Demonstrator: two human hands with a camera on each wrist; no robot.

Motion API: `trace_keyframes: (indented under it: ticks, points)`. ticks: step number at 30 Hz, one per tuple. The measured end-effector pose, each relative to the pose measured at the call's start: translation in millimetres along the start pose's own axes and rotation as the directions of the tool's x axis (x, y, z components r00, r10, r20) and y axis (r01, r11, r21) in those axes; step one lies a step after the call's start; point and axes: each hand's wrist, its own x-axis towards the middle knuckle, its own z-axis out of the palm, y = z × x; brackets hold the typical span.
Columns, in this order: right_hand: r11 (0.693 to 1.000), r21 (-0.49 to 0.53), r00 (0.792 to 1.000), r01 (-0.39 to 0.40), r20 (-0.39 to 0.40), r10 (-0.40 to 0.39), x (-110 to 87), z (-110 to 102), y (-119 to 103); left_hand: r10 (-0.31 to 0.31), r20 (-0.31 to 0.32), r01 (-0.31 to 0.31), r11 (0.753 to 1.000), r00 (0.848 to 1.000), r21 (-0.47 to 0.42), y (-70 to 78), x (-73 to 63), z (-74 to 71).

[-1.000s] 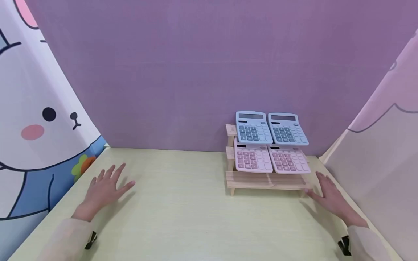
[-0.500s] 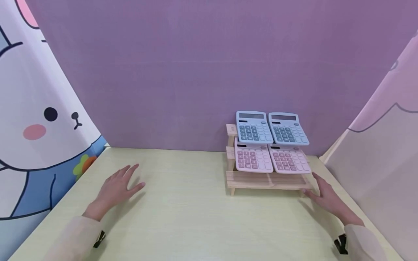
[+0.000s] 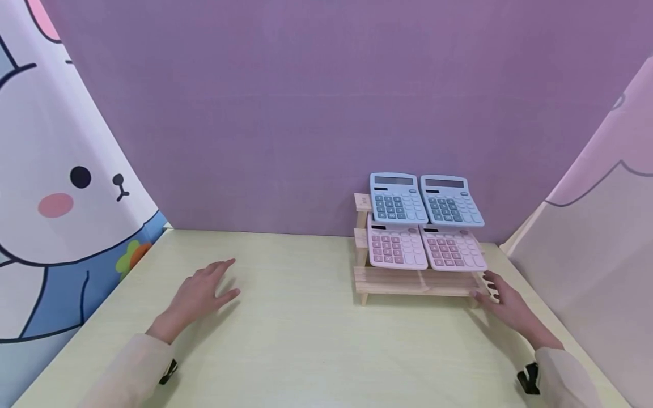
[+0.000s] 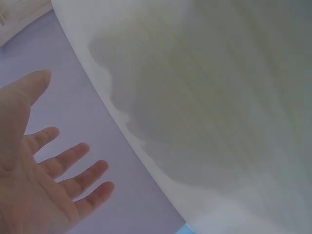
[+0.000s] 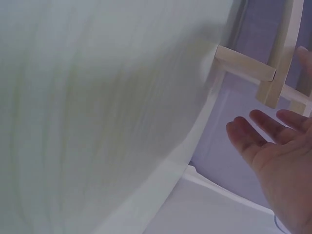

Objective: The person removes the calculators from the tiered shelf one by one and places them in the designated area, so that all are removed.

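Note:
A three-tier wooden stand holds two blue calculators side by side on its top tier. Below them, two pink calculators lie on the middle tier. My right hand is at the stand's right end, thumb close to the front corner of the bottom tier, fingers slightly bent. In the right wrist view this hand has bare palm and spread fingers near the wooden frame. My left hand hovers left of the stand, holding nothing; its palm shows fingers loosely spread.
The pale tabletop stretches between both hands. A purple backdrop rises behind the table. A cartoon-printed panel stands on the left, and a pink and white panel borders the right side.
My left hand has moved right across the table toward the stand. My right hand has shifted slightly left, closer to the stand's right end. The calculators stay in place.

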Motion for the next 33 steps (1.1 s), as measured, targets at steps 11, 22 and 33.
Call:
trace_keyframes:
  ticks: [11,22,33]
  points:
    - [1.0,-0.012,0.998,0.019,-0.061,-0.019,5.6,2,-1,0.048,-0.035,-0.05,0.997,0.998,-0.056,20.6,6.3,4.5]
    - [0.999,-0.035,0.998,-0.016,-0.057,0.014,7.9,1,-3,0.117,-0.077,-0.124,0.988,0.99,-0.093,43.6,20.3,10.6]
    - [0.997,-0.038,0.998,-0.061,-0.015,0.061,11.9,0,-3,0.146,-0.096,-0.16,0.974,0.985,-0.159,65.6,31.4,17.2]
